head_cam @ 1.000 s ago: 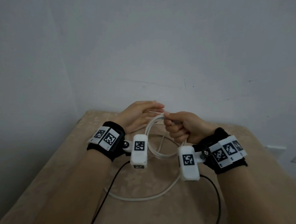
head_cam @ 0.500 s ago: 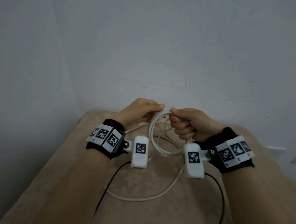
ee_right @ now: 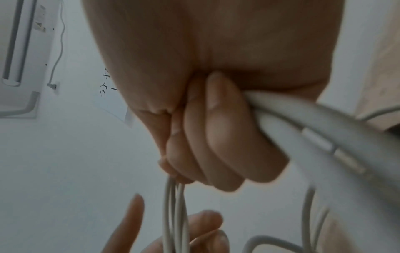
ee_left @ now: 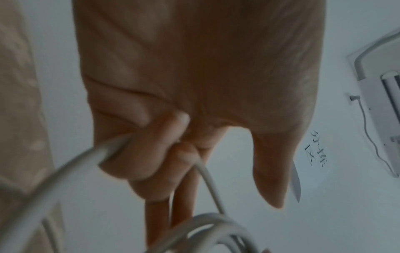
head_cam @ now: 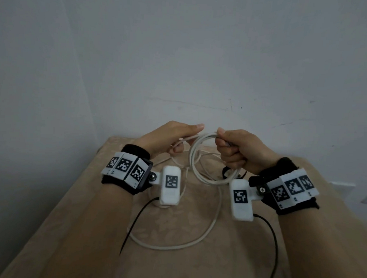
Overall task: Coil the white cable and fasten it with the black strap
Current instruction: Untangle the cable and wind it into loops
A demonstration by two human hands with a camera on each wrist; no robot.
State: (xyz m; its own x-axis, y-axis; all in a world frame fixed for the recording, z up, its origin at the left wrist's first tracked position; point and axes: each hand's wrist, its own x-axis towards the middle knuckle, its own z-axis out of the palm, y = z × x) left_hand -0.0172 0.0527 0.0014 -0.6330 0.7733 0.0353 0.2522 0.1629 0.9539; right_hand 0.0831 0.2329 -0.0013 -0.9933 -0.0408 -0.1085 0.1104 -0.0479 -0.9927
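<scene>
The white cable [head_cam: 193, 160] hangs as a coil of a few turns from my right hand [head_cam: 237, 150], which grips the turns in a fist [ee_right: 216, 137]. My left hand [head_cam: 174, 138] is just left of the coil's top. Its lower fingers curl round one strand [ee_left: 65, 172] and its other fingers lie straight. The rest of the cable trails down in a loose loop [head_cam: 172, 246] on the table. A dark loop [head_cam: 225, 173] shows under my right hand; I cannot tell if it is the black strap.
The table wears a beige patterned cloth [head_cam: 192, 271] and stands against a grey wall, in a corner on the left. Black leads [head_cam: 131, 225] run back from the wrist cameras over the cloth. A wall air conditioner [ee_left: 378, 102] shows in the wrist views.
Both hands have risen a little and drawn slightly apart. The coil in my right hand has come up with them, and my left hand has shifted left along the strand.
</scene>
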